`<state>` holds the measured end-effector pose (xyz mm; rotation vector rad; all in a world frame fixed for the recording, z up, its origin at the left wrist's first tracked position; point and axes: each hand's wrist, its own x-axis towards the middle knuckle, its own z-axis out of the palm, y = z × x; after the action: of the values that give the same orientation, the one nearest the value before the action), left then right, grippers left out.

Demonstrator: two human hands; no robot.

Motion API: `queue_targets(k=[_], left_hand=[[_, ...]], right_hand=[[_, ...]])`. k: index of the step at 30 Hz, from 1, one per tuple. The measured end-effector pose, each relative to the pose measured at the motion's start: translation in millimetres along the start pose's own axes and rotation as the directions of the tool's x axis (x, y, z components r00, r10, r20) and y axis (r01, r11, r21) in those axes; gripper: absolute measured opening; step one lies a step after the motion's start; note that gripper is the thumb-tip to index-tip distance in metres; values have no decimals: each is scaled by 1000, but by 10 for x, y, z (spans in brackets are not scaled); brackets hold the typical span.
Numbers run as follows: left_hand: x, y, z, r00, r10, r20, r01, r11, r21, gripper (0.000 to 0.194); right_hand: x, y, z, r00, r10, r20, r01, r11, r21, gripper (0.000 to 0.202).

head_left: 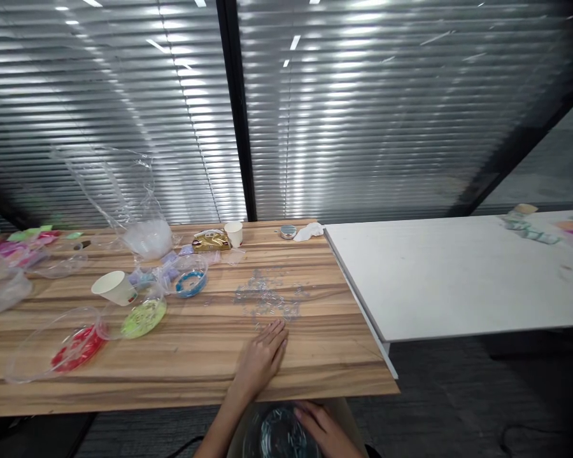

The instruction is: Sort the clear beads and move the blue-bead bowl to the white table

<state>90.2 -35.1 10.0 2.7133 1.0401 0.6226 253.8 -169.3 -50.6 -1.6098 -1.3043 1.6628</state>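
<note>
From far left I see a dish of red beads (76,348), a green dish (144,316), a tipped paper cup (115,287) and a blue bowl (190,283) on the wooden table (195,362); no writing is legible anywhere. My left hand (262,356) lies flat and open, holding nothing, just near of the scattered clear beads (267,298). Below the near edge, my right hand (325,429) rests on a clear bowl (279,434), grip unclear.
</note>
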Motion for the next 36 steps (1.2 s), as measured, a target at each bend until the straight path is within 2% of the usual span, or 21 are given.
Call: queue_targets(k=[13, 29, 36], left_hand=[[-15, -15, 21, 1000, -8, 18, 8, 1000, 12, 31], [3, -33, 16, 1000, 4, -27, -5, 1000, -17, 31], [-5, -31, 23, 1000, -2, -9, 2, 1000, -20, 31]], right_hand=[[10, -13, -11, 999, -18, 39, 19, 1000, -14, 77], [63, -41, 22, 999, -26, 46, 28, 998, -49, 86], [46, -19, 43, 999, -24, 38, 26, 999, -48, 85]])
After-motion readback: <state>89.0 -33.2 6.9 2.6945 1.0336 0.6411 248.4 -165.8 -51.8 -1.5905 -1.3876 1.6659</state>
